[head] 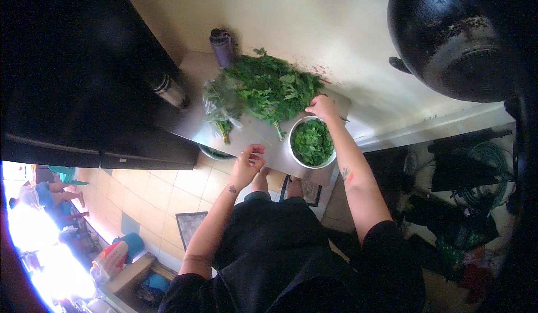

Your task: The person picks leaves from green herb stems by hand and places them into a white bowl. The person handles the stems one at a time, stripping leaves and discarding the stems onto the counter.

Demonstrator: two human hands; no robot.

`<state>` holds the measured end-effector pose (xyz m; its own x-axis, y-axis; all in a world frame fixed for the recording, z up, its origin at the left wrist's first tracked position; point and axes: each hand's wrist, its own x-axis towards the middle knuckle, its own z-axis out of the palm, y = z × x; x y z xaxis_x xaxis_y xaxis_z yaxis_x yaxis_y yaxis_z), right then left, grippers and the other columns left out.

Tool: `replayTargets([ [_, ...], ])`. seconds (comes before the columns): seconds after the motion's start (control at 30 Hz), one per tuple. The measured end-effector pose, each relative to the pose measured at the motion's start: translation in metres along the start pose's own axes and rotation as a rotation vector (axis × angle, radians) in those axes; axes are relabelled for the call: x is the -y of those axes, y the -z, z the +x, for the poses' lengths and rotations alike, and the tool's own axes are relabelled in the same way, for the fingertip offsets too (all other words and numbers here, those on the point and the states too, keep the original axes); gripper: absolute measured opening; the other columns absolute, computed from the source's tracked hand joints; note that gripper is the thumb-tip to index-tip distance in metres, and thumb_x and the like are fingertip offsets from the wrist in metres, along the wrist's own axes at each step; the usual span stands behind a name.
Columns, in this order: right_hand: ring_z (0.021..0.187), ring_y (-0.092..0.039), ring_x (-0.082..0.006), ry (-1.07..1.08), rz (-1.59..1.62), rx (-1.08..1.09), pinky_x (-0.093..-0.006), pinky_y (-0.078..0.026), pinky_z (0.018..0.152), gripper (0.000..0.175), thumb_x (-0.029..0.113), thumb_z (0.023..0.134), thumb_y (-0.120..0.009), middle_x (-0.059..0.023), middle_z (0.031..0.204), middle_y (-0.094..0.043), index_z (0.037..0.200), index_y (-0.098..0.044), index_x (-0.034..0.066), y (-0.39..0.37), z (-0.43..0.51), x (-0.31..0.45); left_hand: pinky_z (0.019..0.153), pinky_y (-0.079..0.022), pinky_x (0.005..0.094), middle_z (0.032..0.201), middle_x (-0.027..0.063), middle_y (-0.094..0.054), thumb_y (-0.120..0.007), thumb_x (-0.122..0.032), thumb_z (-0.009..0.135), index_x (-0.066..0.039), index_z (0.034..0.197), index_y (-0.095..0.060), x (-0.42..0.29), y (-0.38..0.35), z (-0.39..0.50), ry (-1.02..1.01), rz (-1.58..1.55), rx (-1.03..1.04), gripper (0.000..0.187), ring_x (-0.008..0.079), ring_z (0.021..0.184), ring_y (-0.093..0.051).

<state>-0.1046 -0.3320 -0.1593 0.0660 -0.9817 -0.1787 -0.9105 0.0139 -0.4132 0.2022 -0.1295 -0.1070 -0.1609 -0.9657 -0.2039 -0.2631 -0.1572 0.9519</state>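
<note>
My right hand is above the far rim of a white bowl filled with picked green leaves. Its fingertips are pinched near the edge of a large heap of leafy green stems; whether they hold a sprig cannot be made out. Over the near edge of the metal table hovers my left hand, fingers curled but apart, with nothing visible in them. A rubber-banded bunch of greens in a clear plastic bag lies left of the heap. Another bunch's tied stems point towards me.
A purple bottle and a steel flask stand at the back and left. Below the table's near edge, another bowl partly shows. A large black wok hangs at right. A person is at far left.
</note>
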Motion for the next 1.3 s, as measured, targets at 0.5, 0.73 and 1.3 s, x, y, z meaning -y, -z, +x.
replayTargets([
  [0.5, 0.073, -0.067, -0.0288, 0.05, -0.304, 0.251, -0.0407, -0.053, 0.07, 0.015, 0.027, 0.069, -0.075, -0.0126, 0.079, -0.07, 0.078, -0.075, 0.0144, 0.013, 0.016, -0.048, 0.07, -0.05, 0.0268, 0.104, 0.0045, -0.065, -0.064, -0.007, 0.084, -0.006, 0.114, -0.058, 0.031, 0.033, -0.009, 0.018, 0.004, -0.093, 0.031, 0.0136, 0.084, -0.063],
  [0.73, 0.081, -0.067, -0.0286, 0.002, -0.164, 0.153, -0.0394, -0.052, 0.075, 0.022, 0.027, 0.072, -0.076, -0.0135, 0.088, -0.07, 0.086, -0.074, 0.0099, 0.016, -0.004, -0.024, 0.071, -0.05, 0.027, 0.104, 0.0043, -0.065, -0.064, -0.006, 0.084, -0.005, 0.113, -0.058, 0.029, 0.037, -0.008, 0.019, 0.008, -0.067, 0.03, 0.0133, 0.085, -0.063],
  [1.3, 0.065, -0.057, -0.0086, 0.19, 0.585, -0.222, -0.0246, -0.047, 0.062, 0.025, 0.021, 0.085, -0.072, -0.0034, 0.078, -0.068, 0.101, -0.068, 0.0037, 0.124, -0.037, 0.096, 0.074, -0.051, 0.029, 0.103, 0.0039, -0.066, -0.064, -0.007, 0.083, -0.007, 0.112, -0.059, 0.021, 0.028, -0.01, 0.009, 0.023, -0.061, 0.029, 0.015, 0.087, -0.063],
])
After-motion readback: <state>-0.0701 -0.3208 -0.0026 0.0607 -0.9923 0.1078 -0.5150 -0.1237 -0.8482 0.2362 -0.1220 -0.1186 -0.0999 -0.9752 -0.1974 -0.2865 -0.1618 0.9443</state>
